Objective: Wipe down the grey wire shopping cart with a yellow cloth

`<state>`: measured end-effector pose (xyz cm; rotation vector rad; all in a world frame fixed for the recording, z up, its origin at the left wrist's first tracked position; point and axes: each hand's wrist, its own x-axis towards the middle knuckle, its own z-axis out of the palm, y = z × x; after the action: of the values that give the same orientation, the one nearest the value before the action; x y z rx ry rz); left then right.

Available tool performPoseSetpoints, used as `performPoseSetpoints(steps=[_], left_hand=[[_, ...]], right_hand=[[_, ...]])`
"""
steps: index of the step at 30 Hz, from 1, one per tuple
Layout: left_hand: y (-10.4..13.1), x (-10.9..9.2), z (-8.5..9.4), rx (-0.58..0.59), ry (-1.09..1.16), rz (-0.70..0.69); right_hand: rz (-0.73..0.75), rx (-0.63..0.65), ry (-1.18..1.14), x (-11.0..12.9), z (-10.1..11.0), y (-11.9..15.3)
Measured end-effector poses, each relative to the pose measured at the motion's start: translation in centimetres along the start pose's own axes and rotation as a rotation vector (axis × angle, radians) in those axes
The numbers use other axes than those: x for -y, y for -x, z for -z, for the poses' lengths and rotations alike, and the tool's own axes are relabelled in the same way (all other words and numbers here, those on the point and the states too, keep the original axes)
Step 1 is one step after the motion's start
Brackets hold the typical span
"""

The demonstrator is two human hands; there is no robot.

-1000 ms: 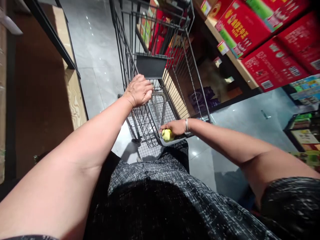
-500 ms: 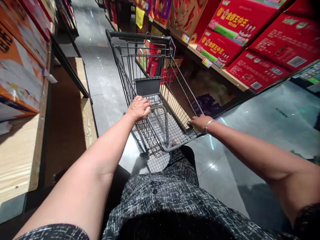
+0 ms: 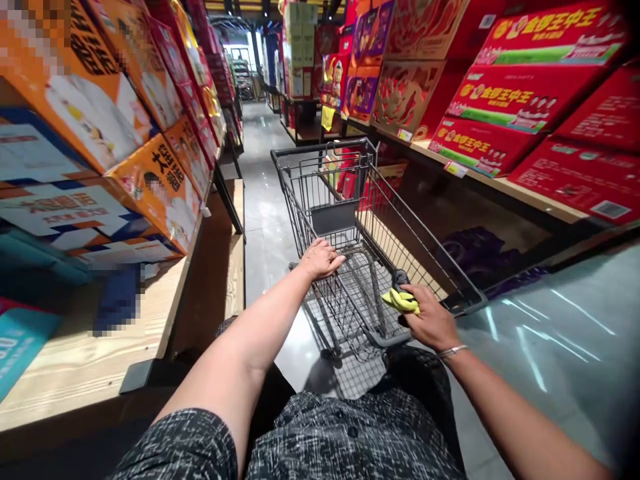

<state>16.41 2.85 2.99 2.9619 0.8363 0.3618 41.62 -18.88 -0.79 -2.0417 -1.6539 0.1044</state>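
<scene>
A grey wire shopping cart (image 3: 333, 219) stands in the aisle in front of my body, with no goods visible in its basket. My left hand (image 3: 321, 259) is wrapped over the cart's left side rail. Over the near right part of the basket, my right hand (image 3: 431, 319) grips a bunched yellow-green cloth (image 3: 401, 301), with something dark grey beside it. A bracelet circles my right wrist.
Orange boxes (image 3: 170, 190) stand on a wooden shelf (image 3: 165, 320) at the left. Red boxes (image 3: 480, 143) line the shelf at the right, with brown and purple boxes farther along. The grey tiled aisle (image 3: 260, 173) runs ahead between the shelves.
My right hand has come off the cart's right rim and moved inward, and the yellow-green cloth now shows clearly. My left hand stays on the left rail. The view has tilted up.
</scene>
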Motion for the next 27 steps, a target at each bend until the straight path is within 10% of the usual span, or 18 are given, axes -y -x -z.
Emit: performPoseSetpoints(steps=[11,15,18,23,27], left_hand=[[-1.7,-8.7,0.1,0.109,-0.020,0.086],[-0.4,-8.8,1.3,0.107,-0.008,-0.017],[1.8,-5.2,4.1,0.088,-0.026,0.066],[8.9,3.3,8.9,-0.060,-0.197,0.475],[13.9,5.5,9.4,-0.018,-0.319,0.499]], right_hand=[[0.065,0.002,-0.211,-13.6,3.7,-7.3],[0.080,0.033,-0.180,-14.9,5.0,-11.5],[0.073,-0.045,-0.154,-12.2,4.7,-13.9],[0.130,-0.097,-0.285,-1.2,0.9,-13.9],[0.218,0.005,-0.331,6.1,-3.1,-12.5]])
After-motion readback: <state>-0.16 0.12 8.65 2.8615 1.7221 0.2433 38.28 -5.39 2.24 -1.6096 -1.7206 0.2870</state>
